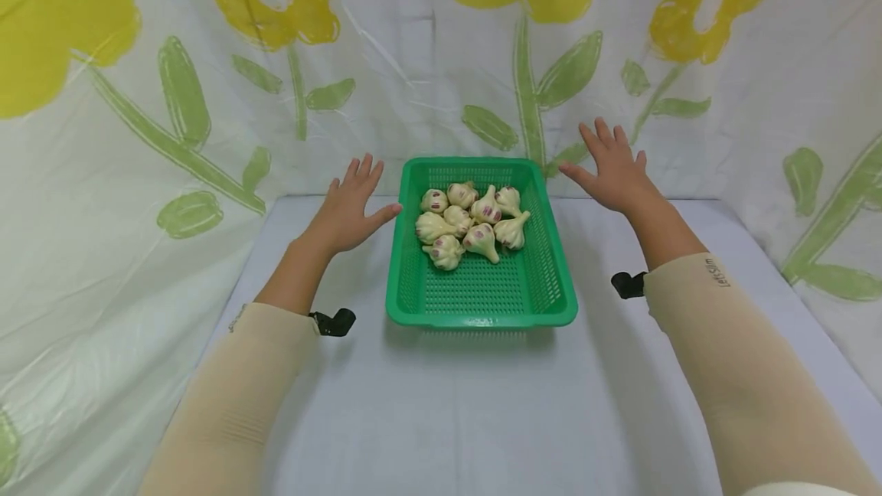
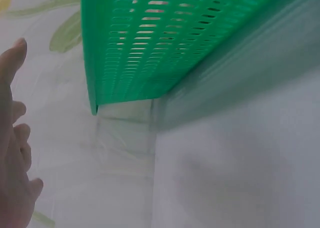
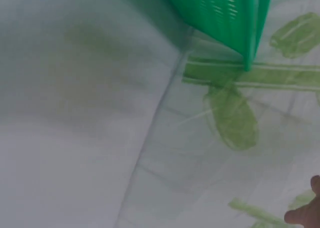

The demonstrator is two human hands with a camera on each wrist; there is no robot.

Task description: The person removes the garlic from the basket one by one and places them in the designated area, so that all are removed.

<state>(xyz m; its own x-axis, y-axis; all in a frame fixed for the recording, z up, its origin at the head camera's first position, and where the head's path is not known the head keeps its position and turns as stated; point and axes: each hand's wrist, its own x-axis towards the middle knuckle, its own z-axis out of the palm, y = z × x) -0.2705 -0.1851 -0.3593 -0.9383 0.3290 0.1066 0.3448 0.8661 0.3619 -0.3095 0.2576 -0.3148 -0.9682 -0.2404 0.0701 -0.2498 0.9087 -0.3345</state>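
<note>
In the head view a green plastic basket (image 1: 475, 321) with slotted walls stands on the white table. Several garlic bulbs (image 1: 480, 239), cream with purplish patches, lie heaped in its far part. My left hand (image 1: 347, 209) hovers left of the basket, fingers spread, its thumb near the rim but holding nothing. On the other side my right hand (image 1: 610, 171) is raised beyond the basket's far right corner, fingers spread and holding nothing. The left wrist view shows the basket's side wall (image 2: 145, 48) beside part of the left hand. Only fingertips of the right hand (image 3: 307, 210) appear in the right wrist view.
A white table (image 1: 441, 419) carries the basket. Behind it and at both sides hangs a white sheet (image 1: 406, 75) painted with yellow flowers and green leaves. Small black wrist devices (image 1: 628, 285) sit at both sleeve cuffs.
</note>
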